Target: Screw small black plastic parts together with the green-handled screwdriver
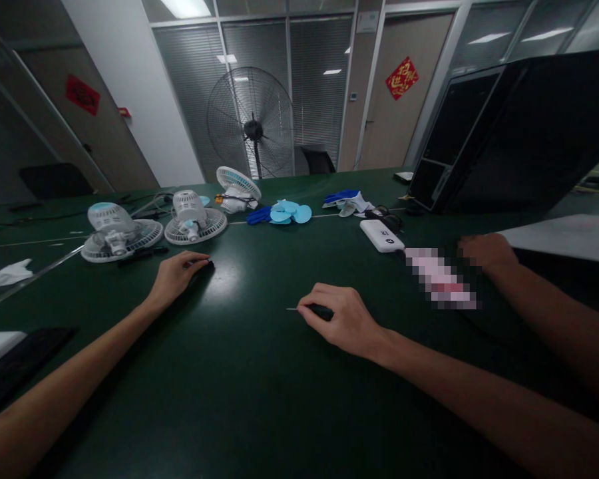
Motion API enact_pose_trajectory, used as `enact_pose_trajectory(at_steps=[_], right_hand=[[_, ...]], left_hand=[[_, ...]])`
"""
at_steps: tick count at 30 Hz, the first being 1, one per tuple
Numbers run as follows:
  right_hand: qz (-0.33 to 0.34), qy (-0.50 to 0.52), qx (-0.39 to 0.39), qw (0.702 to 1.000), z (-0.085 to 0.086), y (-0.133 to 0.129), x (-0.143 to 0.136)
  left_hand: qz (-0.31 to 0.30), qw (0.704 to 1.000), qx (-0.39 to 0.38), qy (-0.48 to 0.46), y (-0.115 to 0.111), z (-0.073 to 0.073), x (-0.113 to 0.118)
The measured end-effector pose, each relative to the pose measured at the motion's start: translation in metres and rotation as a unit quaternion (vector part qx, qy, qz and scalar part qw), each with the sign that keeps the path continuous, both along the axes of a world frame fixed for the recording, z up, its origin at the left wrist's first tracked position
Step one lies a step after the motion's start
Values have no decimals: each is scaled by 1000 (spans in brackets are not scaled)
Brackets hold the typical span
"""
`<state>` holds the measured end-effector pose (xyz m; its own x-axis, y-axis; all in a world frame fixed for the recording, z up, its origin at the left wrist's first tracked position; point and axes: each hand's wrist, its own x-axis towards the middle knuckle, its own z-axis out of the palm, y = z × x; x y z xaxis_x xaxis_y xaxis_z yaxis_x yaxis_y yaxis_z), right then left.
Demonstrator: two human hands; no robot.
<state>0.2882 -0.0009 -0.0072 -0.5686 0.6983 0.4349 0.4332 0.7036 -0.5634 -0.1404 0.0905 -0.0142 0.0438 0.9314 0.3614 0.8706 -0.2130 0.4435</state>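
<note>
My right hand rests low over the green table, its fingers wrapped round the dark handle of a screwdriver. The thin metal shaft points left. Further left and farther from me, my left hand pinches a small black piece at the tabletop; its kind is too small to make out. Just beyond that hand lie two white fan bodies with their round grilles, one nearer the middle and one to the left.
A third white fan, light-blue fan blades and blue-and-white gloves lie at the back. A white power bank sits at right, near another person's hand. A large black case stands behind.
</note>
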Motion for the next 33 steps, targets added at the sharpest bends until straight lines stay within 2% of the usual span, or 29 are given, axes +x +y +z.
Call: enact_pose_trajectory(at_steps=[8, 13, 19, 29, 33], right_hand=[[4, 3, 4, 1000, 1, -1, -1], [1, -5, 2, 1000, 0, 0, 0], [-1, -7, 7, 1000, 0, 0, -1], [0, -4, 9, 1000, 0, 0, 0], [-3, -6, 12, 1000, -1, 1, 0]], left_hand=[[42, 993, -66, -84, -3, 4, 0], [46, 991, -66, -106, -6, 7, 3], [45, 994, -53, -81, -12, 13, 13], [53, 997, -35, -54, -10, 9, 10], [59, 996, -53, -38, -12, 10, 11]])
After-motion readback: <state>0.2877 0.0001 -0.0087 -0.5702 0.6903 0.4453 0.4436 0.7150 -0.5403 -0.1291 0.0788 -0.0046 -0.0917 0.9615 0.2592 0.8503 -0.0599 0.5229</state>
